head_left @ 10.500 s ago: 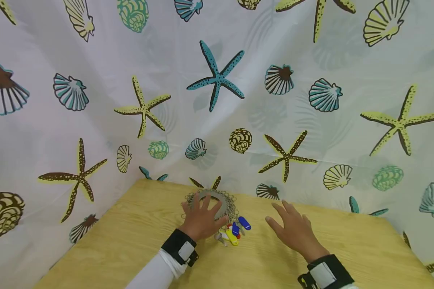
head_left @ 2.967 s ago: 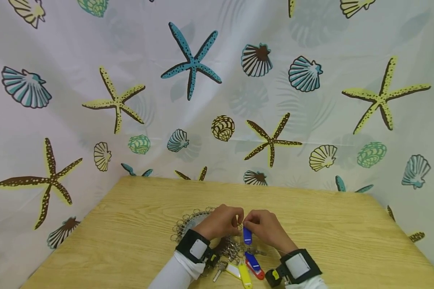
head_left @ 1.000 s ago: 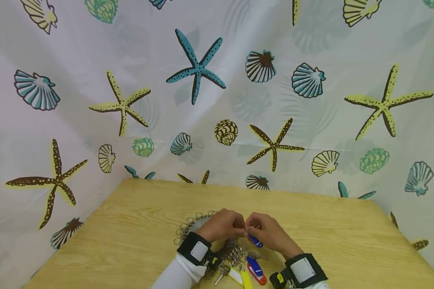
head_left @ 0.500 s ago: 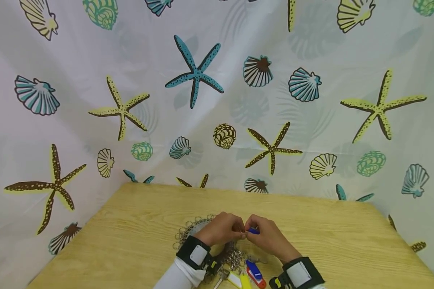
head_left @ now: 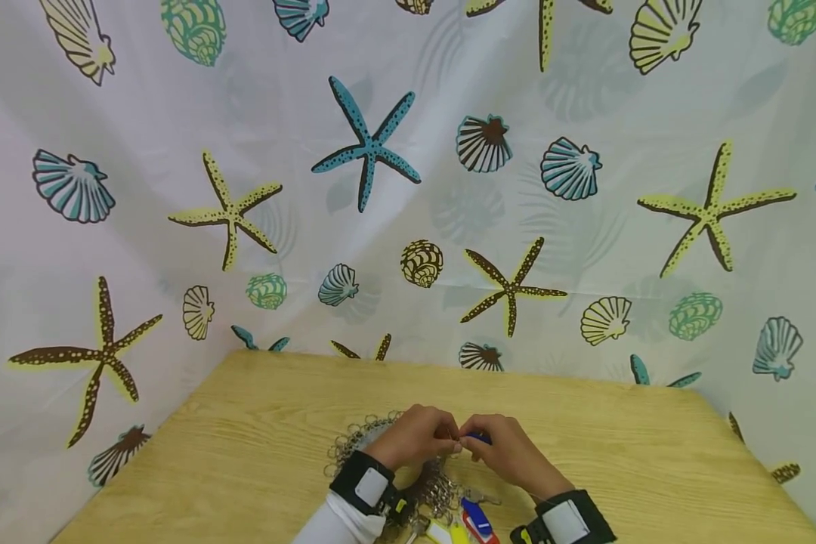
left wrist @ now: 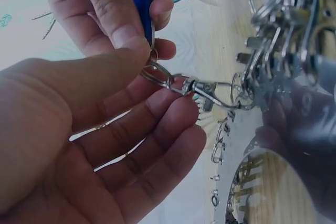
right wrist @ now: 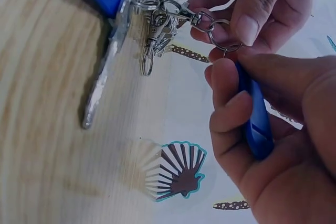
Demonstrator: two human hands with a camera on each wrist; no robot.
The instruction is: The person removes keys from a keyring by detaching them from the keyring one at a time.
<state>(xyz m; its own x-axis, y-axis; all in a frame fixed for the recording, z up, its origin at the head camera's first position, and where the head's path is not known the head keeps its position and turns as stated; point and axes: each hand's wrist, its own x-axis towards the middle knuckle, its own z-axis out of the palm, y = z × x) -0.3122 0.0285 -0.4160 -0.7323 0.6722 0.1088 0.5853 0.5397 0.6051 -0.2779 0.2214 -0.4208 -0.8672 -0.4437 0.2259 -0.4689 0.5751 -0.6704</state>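
Note:
My left hand (head_left: 415,438) pinches a split key ring (left wrist: 157,73) between thumb and fingers. A metal swivel clasp (left wrist: 202,92) joins that ring to a round grey disc (head_left: 375,432) hung all around with similar clasps and rings. My right hand (head_left: 506,452) grips a blue key tag (right wrist: 257,121), its fingers curled around it. The tag's small wire loop meets the split ring where both sets of fingertips come together; whether it is threaded on is hard to tell. The left forearm and hand cover part of the disc.
Below the hands on the wooden table (head_left: 625,453) lie another blue tag (head_left: 476,516), a red tag (head_left: 488,538), a yellow tag (head_left: 459,533) and metal keys (head_left: 418,527). A shell-print curtain (head_left: 408,227) surrounds the table's back and sides.
Earlier both hands were spread apart, the left over the disc. Then they came together at the ring with the blue tag hanging down; since then the tag has turned up into my right hand.

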